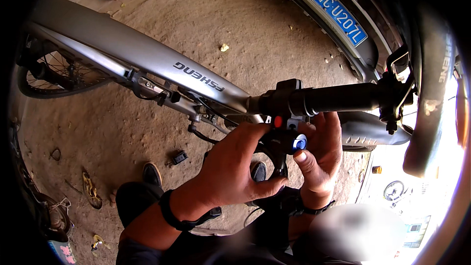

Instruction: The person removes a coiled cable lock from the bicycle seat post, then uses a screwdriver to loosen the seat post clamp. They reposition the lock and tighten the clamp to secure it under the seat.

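A grey bicycle frame (162, 59) lies across the view, joined at its right end to a black handlebar tube (343, 99). Below the tube is a black handlebar control with a red button (278, 121) and a round, blue-rimmed end (299, 143). My left hand (230, 162) closes around the control's left side, its fingertips partly hidden behind it. From the right, my right hand (321, 162) grips the same control, thumb just under the blue-rimmed end and fingers behind. A curved black part (279, 164) hangs between my hands.
A dark car bumper with a blue plate (339, 16) stands at the far right. A spoked wheel (59, 68) is at the left. On the dirt ground lie a small black block (180, 157) and a yellow tool-like object (91, 189). A large tyre (427, 98) borders the right side.
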`<state>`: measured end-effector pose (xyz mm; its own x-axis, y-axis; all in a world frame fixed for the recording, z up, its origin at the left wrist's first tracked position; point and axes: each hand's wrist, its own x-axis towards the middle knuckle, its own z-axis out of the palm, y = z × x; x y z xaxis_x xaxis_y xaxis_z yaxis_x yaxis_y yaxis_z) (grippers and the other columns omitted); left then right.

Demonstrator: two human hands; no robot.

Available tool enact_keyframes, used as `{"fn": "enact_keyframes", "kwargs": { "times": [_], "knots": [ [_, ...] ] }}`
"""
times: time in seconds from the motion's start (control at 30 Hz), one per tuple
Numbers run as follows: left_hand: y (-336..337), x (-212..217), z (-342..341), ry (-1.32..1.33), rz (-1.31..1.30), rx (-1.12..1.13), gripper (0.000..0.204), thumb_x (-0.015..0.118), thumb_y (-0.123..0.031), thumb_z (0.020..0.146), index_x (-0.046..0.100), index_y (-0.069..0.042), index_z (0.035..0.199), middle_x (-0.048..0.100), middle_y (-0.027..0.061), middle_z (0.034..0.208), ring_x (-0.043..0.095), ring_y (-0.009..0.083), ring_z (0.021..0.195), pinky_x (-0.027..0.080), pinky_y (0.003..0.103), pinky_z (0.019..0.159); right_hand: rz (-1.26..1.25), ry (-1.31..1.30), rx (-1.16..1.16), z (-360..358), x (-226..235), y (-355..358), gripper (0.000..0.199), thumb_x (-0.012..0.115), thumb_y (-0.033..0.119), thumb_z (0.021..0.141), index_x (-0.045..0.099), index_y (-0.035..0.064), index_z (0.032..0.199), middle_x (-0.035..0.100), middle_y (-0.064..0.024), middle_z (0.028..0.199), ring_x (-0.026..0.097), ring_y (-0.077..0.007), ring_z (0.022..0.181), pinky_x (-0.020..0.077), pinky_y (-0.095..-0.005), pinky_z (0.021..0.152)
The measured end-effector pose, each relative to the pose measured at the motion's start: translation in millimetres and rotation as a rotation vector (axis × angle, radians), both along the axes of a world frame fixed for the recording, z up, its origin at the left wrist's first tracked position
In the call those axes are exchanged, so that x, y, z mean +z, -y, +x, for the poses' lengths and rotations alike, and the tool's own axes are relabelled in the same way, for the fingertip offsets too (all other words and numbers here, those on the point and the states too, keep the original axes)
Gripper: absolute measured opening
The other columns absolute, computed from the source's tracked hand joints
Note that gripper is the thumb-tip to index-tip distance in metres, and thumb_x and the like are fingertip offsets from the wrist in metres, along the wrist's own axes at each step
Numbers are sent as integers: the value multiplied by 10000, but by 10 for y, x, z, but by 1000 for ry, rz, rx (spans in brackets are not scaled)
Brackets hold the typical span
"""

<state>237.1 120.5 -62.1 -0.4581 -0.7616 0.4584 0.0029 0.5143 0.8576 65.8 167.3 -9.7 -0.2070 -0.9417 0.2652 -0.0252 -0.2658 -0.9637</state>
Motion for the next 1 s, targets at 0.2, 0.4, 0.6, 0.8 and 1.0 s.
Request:
{"fn": "enact_keyframes", "kwargs": {
  "times": [0.2, 0.4, 0.6, 0.8, 1.0],
  "knots": [
    [-4, -33, -3, -28, 31, -11, 863, 912, -322, 691, 468, -12, 1363, 606, 194, 1164, 664, 364, 1029, 557, 413, 867, -18, -7, 53, -21, 6, 26, 948, 876, 159, 795, 318, -52, 1532, 555, -177, 1394, 589, -249, 1220, 461, -376, 1049],
    [8, -84, 49, -65, 96, -40, 775, 884, -326, 758, 500, 4, 1345, 623, 204, 1188, 667, 379, 1069, 548, 420, 904, -18, 25, 72, -36, -12, 11, 979, 874, 143, 792, 291, -72, 1549, 524, -214, 1447, 581, -283, 1260, 490, -381, 1025],
    [-24, -183, 49, -74, 251, -108, 687, 819, -291, 860, 494, 25, 1377, 649, 198, 1200, 673, 324, 1122, 536, 385, 944, 16, 20, 59, -162, 140, -65, 935, 853, 116, 803, 310, -82, 1538, 509, -265, 1469, 608, -332, 1253, 511, -424, 1025],
    [-104, -191, 52, -129, 437, -169, 679, 790, -264, 910, 461, 42, 1419, 650, 163, 1211, 662, 225, 1115, 529, 353, 974, 118, -271, 54, -294, 148, -149, 669, 865, 163, 797, 574, -84, 1346, 654, -240, 1303, 679, -297, 1159, 532, -401, 990],
    [-76, -83, 76, -106, 419, -175, 601, 717, -278, 979, 453, 47, 1411, 644, 151, 1206, 649, 197, 1110, 523, 331, 960, 113, -642, -100, -6, -63, -85, 915, 901, 439, 756, 500, -116, 1362, 684, -255, 1176, 700, -339, 1099, 552, -406, 943]
  ]
}}
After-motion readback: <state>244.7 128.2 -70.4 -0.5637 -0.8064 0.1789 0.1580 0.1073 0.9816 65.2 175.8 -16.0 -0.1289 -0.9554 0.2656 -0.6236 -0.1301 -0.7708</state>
